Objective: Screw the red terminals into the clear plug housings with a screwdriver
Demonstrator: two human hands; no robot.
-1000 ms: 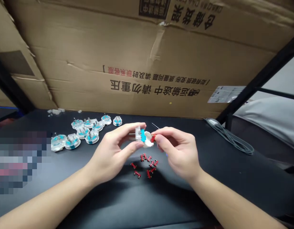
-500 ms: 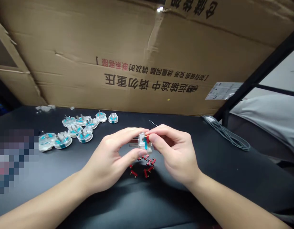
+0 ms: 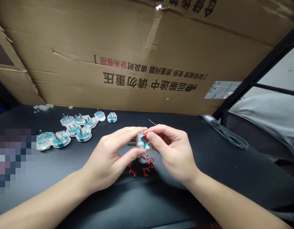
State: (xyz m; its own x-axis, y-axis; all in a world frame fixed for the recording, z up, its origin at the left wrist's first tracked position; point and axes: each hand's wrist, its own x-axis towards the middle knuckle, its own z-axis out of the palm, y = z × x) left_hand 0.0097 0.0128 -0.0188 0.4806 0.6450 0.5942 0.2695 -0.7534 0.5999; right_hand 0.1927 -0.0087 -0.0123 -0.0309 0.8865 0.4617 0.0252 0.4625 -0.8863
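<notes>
My left hand [image 3: 111, 156] pinches a small clear plug body [image 3: 141, 142] with a blue insert and metal prongs, held just above the black table [image 3: 66, 165]. My right hand [image 3: 172, 149] pinches a tiny red piece [image 3: 145, 136] and presses it against the top of that plug body. Both hands meet at the middle of the view, fingertips nearly touching. Directly beneath them lies a small heap of several red pieces [image 3: 143, 163] on the table.
Several clear-and-blue plug bodies [image 3: 75, 128] lie in a cluster at the left. A big cardboard box [image 3: 137, 57] stands along the back. A grey cable [image 3: 225, 133] lies at the right beside a black frame post. A blurred patch covers the left edge.
My right hand has brought the red piece leftward from beside the plug body onto its top. The view has drifted slightly, so everything sits a little lower-left.
</notes>
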